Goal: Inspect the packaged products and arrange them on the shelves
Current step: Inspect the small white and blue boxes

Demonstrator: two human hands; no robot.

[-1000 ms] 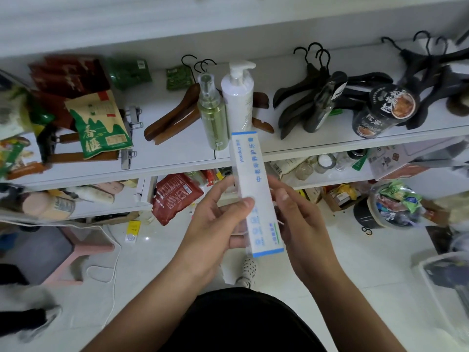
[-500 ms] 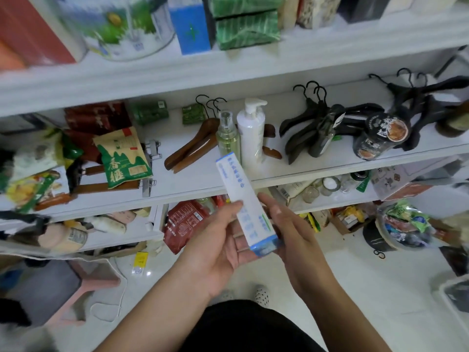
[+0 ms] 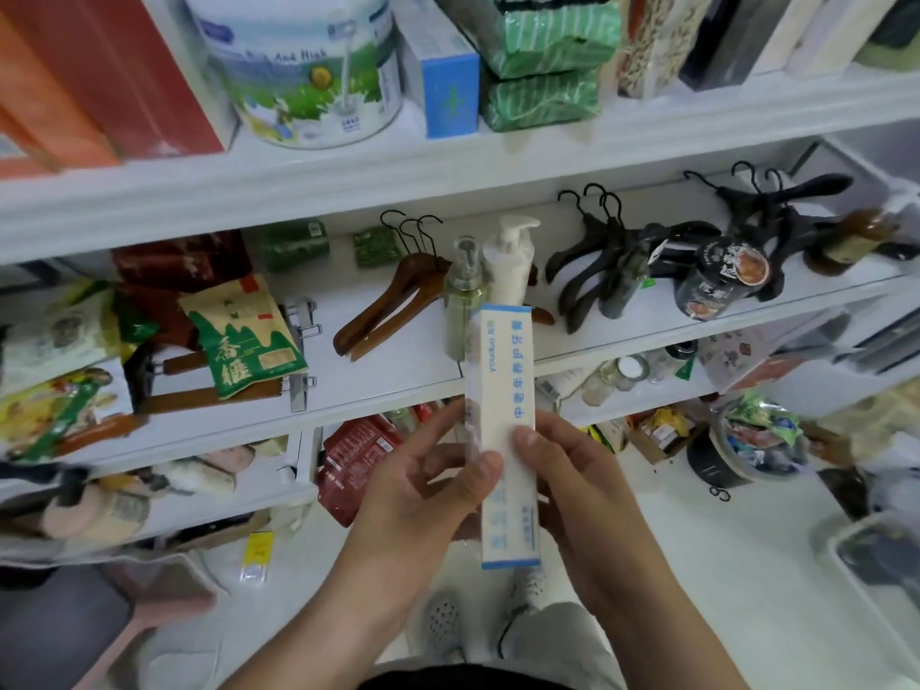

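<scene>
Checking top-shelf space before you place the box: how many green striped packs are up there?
2: the upper pack lies on the lower pack, just right of the blue box. More may be hidden behind.

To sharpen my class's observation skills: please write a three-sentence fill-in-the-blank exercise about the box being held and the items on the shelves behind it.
1. The left hand and the right hand hold a long white box with ___ bands at its ends.
2. The white pump bottle stands right beside a pale ___ spray bottle.
3. The round tin stands on a shelf ___ the white pump bottle.

Missing words: blue; green; above.
</scene>
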